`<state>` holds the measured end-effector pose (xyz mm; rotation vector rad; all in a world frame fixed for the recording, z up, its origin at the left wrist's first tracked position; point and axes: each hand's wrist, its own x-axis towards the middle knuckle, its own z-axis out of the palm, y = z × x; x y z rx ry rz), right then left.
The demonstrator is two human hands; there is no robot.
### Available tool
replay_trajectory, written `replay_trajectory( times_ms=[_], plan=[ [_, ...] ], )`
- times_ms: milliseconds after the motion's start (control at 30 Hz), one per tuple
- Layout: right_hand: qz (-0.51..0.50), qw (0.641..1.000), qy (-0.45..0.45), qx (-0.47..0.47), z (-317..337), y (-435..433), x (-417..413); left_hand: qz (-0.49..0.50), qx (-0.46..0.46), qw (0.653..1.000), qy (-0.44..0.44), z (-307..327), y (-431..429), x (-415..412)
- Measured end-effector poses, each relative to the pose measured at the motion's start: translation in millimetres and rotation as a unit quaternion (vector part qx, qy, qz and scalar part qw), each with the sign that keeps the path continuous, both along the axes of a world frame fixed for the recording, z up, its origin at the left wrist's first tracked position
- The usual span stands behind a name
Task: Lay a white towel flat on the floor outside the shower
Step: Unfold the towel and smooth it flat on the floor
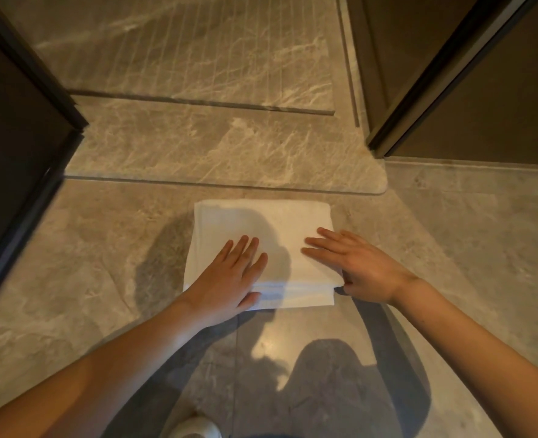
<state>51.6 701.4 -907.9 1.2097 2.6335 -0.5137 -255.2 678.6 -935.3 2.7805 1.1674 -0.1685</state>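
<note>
Head view looks down on a white towel (261,248) lying folded as a neat rectangle on the marble floor (87,263), just on the near side of the raised stone threshold (214,153) that fronts the shower. Dark door frames stand at far left (24,121) and far right (435,90).

Both hands rest on top of the cloth. The left hand (229,276) lies palm down on the near-left part, fingers spread and flat, its grip open and clasping nothing. The right hand (353,263) lies across the right edge, fingers extended; its thumb looks tucked at the near-right corner, perhaps pinching a layer, though I cannot tell for sure.

The step in hand seems to be smoothing or opening the towel. To do it well, one palm should likely pin the cloth while the other sweeps outward from the middle, so that no ridge is pushed ahead. If it is to be unfolded, lifting the top layer by its near corners and drawing it over would keep the edges parallel to the threshold. The polished floor may let the towel slide, so the pressure is best kept straight down.
</note>
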Motion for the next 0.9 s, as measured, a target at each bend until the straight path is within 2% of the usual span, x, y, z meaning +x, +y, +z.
replay_trajectory(
  times_ms=[133,233,300,367,500,600,700,767,900],
  plan=[
    [0.0,0.998,0.029,0.051,-1.1,-10.8,-5.3,0.002,-0.022,0.999,-0.031,2.2,5.1,-6.1],
    [-0.062,0.982,0.161,0.074,1.7,-16.2,-10.0,0.034,-0.065,0.993,-0.092,5.4,9.8,-10.8],
    [-0.146,0.953,0.261,0.04,4.6,-15.3,-13.5,0.035,-0.054,0.991,-0.116,11.5,9.5,-9.5],
    [-0.196,0.929,0.313,0.005,9.1,-12.1,-19.0,0.034,-0.032,0.99,-0.132,18.3,4.9,-5.6],
    [-0.233,0.903,0.36,-0.018,18.5,-5.7,-26.5,0.093,-0.04,0.973,-0.209,26.9,-0.1,-2.7],
    [-0.226,0.9,0.37,0.046,24.3,-3.6,-32.5,0.109,-0.056,0.96,-0.253,38.6,14.4,-6.8],
    [-0.271,0.866,0.413,0.078,34.1,5.2,-37.6,0.136,-0.06,0.948,-0.282,56.8,39.1,-9.9],
    [-0.295,0.848,0.429,0.105,42.6,19.0,-40.7,0.13,-0.038,0.947,-0.29,70.5,60.2,-11.0],
    [-0.3,0.844,0.399,0.198,55.0,61.2,-48.5,0.088,0.023,0.966,-0.24,92.9,118.2,-6.8]
  ],
)
